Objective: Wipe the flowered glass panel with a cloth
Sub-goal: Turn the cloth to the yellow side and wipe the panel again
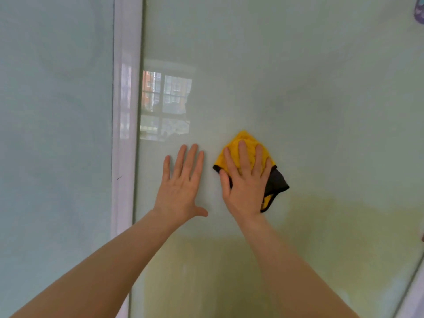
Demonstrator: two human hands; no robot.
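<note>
Glass panel: the frosted, pale green pane (298,76) fills most of my view, standing upright in front of me; a small patch of printed pattern (419,12) shows at its upper right corner, too cropped for me to make out.
Cloth: a yellow cloth with dark edging (249,154) lies flat against the pane, near the middle of my view, one dark corner hanging below and to the right.
My right hand: (246,182) laid over the cloth with fingers straight and spread, pressing it against the glass; the thumb sits on the cloth's left edge.
My left hand: (183,184) flat on the bare glass just beside the cloth, fingers straight, thumb out to the side, holding nothing.
Frame: a pale vertical strip (125,134) borders the pane on the left, with another frosted pane (55,134) beyond it.
Reflection: a gridded window (165,104) mirrored in the glass above my left hand.
</note>
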